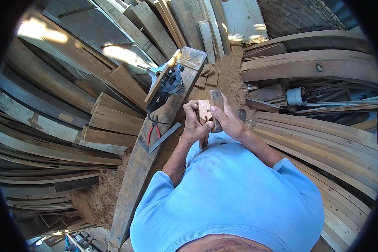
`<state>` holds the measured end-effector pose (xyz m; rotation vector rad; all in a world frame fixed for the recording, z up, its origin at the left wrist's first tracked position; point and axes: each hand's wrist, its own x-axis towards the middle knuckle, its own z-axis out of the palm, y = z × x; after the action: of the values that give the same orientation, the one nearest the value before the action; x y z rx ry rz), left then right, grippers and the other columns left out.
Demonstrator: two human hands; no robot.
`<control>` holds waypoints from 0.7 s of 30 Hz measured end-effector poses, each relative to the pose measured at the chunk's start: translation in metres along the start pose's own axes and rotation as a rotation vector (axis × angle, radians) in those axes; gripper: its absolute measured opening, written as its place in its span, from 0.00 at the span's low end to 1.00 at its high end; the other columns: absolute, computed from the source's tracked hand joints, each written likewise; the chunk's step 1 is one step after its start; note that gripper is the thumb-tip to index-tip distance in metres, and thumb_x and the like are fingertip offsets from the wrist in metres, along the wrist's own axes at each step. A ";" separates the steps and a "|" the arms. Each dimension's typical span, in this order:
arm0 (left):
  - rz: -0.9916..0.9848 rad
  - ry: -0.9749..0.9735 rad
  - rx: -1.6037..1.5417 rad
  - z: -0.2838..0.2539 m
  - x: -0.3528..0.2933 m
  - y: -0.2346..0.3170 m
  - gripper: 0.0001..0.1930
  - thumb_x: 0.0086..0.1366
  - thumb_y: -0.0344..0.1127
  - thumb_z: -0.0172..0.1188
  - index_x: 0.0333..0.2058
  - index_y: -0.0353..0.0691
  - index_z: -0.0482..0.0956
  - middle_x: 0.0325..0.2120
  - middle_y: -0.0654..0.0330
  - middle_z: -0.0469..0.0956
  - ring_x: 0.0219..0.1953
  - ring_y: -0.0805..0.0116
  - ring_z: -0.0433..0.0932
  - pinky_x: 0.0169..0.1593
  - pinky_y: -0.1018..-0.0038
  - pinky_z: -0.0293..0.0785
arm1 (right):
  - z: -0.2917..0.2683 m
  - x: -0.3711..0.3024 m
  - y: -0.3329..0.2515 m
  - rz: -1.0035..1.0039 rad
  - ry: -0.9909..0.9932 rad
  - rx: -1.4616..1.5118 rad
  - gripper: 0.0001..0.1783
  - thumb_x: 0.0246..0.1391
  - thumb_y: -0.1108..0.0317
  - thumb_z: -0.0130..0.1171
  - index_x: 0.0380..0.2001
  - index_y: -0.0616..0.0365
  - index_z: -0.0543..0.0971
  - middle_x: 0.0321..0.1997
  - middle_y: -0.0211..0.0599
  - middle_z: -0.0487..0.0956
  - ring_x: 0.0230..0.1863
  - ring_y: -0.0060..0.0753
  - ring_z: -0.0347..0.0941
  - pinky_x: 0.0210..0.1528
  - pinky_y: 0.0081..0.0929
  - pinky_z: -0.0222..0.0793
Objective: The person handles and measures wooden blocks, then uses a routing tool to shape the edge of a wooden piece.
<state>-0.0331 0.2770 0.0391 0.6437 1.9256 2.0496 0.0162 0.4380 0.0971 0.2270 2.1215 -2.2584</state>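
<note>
In front of my chest, my left hand [192, 126] is closed around a light reddish wooden block [204, 110] with a notched lower end. My right hand [229, 122] wraps a darker, worn wooden block [216, 100] that stands right beside the first. The right thumb reaches across toward the lighter block. Where the two pieces meet is partly covered by my fingers, so I cannot tell whether they are joined. A strip of darker wood [204, 140] shows below my left fingers.
Left of me runs a long wooden bench [132, 191]. On it are a power router [171, 84] with a board across its base, red-handled pliers [154, 132] and a metal square [165, 137]. Planks [315, 143] are stacked at right, curved boards [50, 147] at left. Sawdust [101, 197] covers the floor.
</note>
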 end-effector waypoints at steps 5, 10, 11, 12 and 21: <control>0.116 -0.142 0.039 0.019 0.001 0.004 0.48 0.46 0.61 0.78 0.47 0.38 0.53 0.48 0.49 0.63 0.51 0.61 0.67 0.57 0.61 0.67 | -0.030 0.043 0.078 0.250 0.032 0.228 0.43 0.65 0.48 0.53 0.71 0.64 0.51 0.60 0.48 0.69 0.60 0.38 0.66 0.65 0.35 0.62; 0.080 -0.156 0.000 0.030 0.010 0.004 0.54 0.42 0.65 0.79 0.51 0.37 0.52 0.49 0.48 0.63 0.53 0.60 0.67 0.58 0.61 0.67 | -0.055 0.032 0.078 0.254 0.051 0.503 0.26 0.72 0.55 0.47 0.66 0.54 0.60 0.51 0.33 0.74 0.50 0.30 0.75 0.52 0.29 0.75; 0.049 -0.150 -0.040 0.030 0.011 0.004 0.56 0.42 0.62 0.81 0.53 0.35 0.51 0.50 0.50 0.63 0.52 0.61 0.68 0.58 0.62 0.67 | -0.064 0.025 0.073 0.270 0.060 0.565 0.34 0.68 0.49 0.53 0.68 0.56 0.60 0.54 0.34 0.73 0.50 0.28 0.75 0.49 0.31 0.77; 0.013 -0.147 -0.022 0.030 0.013 0.003 0.56 0.42 0.61 0.81 0.54 0.35 0.51 0.49 0.50 0.63 0.52 0.61 0.68 0.58 0.62 0.68 | -0.077 0.020 0.081 0.317 0.060 0.647 0.33 0.67 0.48 0.54 0.66 0.56 0.62 0.53 0.35 0.74 0.48 0.30 0.76 0.48 0.33 0.78; -0.149 -0.142 -0.055 0.059 0.049 -0.009 0.61 0.43 0.57 0.80 0.66 0.42 0.45 0.51 0.53 0.65 0.51 0.61 0.69 0.55 0.63 0.69 | -0.200 -0.031 0.157 0.374 0.332 1.010 0.28 0.60 0.50 0.61 0.56 0.58 0.72 0.43 0.45 0.80 0.41 0.46 0.82 0.38 0.51 0.83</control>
<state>-0.0482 0.3527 0.0386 0.5971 1.7749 1.9056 0.0829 0.6243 -0.0660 0.9584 0.6885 -2.9094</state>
